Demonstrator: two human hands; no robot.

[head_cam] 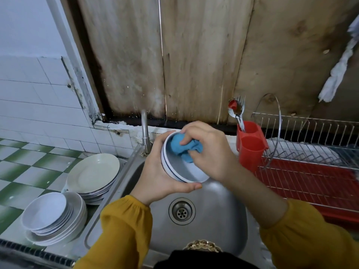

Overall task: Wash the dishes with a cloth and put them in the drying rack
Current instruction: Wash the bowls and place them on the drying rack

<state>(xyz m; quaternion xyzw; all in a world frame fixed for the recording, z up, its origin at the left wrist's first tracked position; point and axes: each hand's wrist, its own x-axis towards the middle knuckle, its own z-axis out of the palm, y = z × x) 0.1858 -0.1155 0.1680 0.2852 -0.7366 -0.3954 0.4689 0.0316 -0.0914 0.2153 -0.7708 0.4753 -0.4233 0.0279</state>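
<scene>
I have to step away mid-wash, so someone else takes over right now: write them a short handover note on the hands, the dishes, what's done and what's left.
Left hand holds the white bowl, tilted, over the sink.
Right hand presses the blue cloth inside the bowl, fingers curled on it.
A far plate stack and a near plate stack wait on the counter left of the sink.
Drying rack stands to the right, cutlery in its red holder.
Done: nothing surely; this bowl is mid-wipe.
Left: finish it, rack it, then likely both stacks.
</scene>
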